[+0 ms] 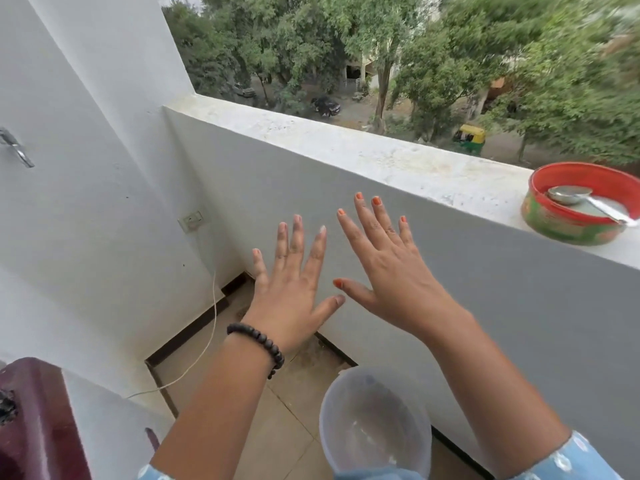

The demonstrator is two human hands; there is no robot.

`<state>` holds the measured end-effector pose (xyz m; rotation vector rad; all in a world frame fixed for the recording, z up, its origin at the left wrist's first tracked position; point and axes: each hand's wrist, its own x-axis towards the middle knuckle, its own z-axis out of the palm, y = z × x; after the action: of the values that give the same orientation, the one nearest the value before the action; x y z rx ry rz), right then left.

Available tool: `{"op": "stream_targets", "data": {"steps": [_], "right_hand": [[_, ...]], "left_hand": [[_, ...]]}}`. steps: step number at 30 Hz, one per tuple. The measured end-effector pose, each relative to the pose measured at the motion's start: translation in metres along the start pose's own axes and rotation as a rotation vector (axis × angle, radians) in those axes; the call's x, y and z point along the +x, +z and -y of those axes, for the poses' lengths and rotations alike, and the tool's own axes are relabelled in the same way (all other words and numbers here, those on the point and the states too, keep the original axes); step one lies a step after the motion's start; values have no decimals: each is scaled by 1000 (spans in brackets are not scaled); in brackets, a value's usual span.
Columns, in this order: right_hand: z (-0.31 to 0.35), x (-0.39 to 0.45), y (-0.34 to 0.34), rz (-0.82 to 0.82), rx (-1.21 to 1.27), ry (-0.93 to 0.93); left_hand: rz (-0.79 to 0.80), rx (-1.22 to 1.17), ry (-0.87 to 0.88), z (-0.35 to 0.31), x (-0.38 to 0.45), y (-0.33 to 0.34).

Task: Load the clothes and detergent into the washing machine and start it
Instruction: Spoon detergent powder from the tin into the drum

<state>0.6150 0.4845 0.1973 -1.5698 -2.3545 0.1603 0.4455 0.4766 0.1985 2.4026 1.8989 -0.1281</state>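
It's a small balcony with everything painted plain white or pale grey. The parapet wall (346,216) cuts across the middle, and its flat top ledge (346,147) looks a bit grimy and speckled. Left of the parapet a side wall (86,168) meets it at the corner, with a socket plate (194,220) on it and a thin white cord (207,337) hanging down to the floor. Below the parapet there's a beige tiled floor (277,420) with dark skirting along the edges. Beyond the parapet, way down, green trees (519,64), a dirt street and a parked car (327,106). Soft daylight, nothing harsh.
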Motion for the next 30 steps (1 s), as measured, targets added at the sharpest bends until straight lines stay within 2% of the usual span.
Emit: {"op": "stream_targets", "data": {"steps": [6,12,20,25,30], "right_hand": [[-32,-19,-16,-41,23,80],[-58,-36,-32,-122,53,132],[-95,-64,-65,-457,59,137],[-117,-81,-85,-658,56,196],[-152,-97,-94,-696,117,406]], "left_hand": [[8,1,122,-44,24,-5],[-56,-57,255,-83,46,-13],[-119,-392,483,-140,72,-26],[-146,-518,582,-178,91,-33],[-127,-616,651,-209,114,-39]]}}
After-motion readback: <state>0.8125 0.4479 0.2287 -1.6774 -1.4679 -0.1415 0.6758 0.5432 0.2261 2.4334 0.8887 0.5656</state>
